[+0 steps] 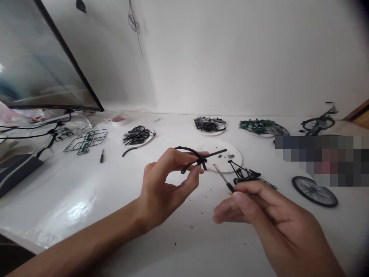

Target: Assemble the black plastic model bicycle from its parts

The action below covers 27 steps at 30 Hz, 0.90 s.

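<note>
Between its thumb and fingertips, my left hand (161, 188) pinches a black model bicycle fork (215, 154) with a curved mudguard arm, raised above the table. My right hand (276, 219) grips a small screwdriver (222, 177) with a black handle. Its metal tip points up and left, close to the fork but apparently apart from it. Behind the hands lies a white paper plate (236, 152) with a few tiny parts on it. A black model bicycle frame with a saddle (245, 174) lies beyond my right hand, partly hidden by it.
At right lies a spoked wheel (314, 191), near a blurred-out patch. Plates of black parts (138, 135), more black parts (209, 125) and green parts (256, 126) line the back, with an assembled model bicycle (318, 121). Left are green sprues (86, 141), another screwdriver (102, 156) and a monitor (49, 57).
</note>
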Tool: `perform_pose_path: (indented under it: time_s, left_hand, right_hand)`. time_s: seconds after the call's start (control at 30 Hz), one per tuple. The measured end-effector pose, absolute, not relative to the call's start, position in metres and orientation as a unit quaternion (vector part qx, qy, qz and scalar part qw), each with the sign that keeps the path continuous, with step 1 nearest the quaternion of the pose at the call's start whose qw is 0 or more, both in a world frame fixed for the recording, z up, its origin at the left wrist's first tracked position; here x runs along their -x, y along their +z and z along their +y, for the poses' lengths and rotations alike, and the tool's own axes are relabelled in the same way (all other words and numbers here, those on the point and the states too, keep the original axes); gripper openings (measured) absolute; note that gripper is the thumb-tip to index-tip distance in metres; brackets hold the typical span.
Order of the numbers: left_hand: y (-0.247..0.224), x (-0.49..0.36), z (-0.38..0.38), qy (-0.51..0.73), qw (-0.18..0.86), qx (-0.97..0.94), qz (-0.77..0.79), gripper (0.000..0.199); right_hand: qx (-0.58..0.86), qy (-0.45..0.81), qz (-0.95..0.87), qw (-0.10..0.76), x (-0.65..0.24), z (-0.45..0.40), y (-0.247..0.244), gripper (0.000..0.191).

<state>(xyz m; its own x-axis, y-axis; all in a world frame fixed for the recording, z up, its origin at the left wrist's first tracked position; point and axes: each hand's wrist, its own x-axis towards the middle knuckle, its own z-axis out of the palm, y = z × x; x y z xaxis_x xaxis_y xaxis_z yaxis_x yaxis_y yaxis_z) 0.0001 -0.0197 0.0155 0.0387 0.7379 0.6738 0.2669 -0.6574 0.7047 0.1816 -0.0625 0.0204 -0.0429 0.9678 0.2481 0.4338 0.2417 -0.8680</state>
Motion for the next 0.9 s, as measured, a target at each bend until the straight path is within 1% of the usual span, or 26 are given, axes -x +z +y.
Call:
perform_pose_path:
  time_s: [0.13, 0.23, 0.33, 0.57, 0.9]
  left_hand:
    - [0.015, 0.001, -0.020, 0.579, 0.201, -0.701, 0.364, 0.018]
    - [0.013, 0.002, -0.019, 0.585, 0.190, -0.711, 0.342, 0.020]
    - [0.010, 0.002, -0.017, 0.596, 0.175, -0.718, 0.314, 0.023]
    - [0.009, 0.000, -0.016, 0.599, 0.169, -0.720, 0.306, 0.026]
    - [0.007, 0.002, -0.015, 0.596, 0.151, -0.725, 0.311, 0.030]
  right_hand:
    - [0.553, 0.245, -0.660, 0.445, -0.172, -0.059, 0.028, 0.035]
    - [0.564, 0.242, -0.656, 0.439, -0.170, -0.060, 0.029, 0.036]
    - [0.572, 0.273, -0.639, 0.437, -0.173, -0.064, 0.026, 0.034]
    - [0.541, 0.385, -0.623, 0.414, -0.185, -0.067, 0.017, 0.019]
    - [0.517, 0.440, -0.609, 0.410, -0.184, -0.066, 0.015, 0.018]
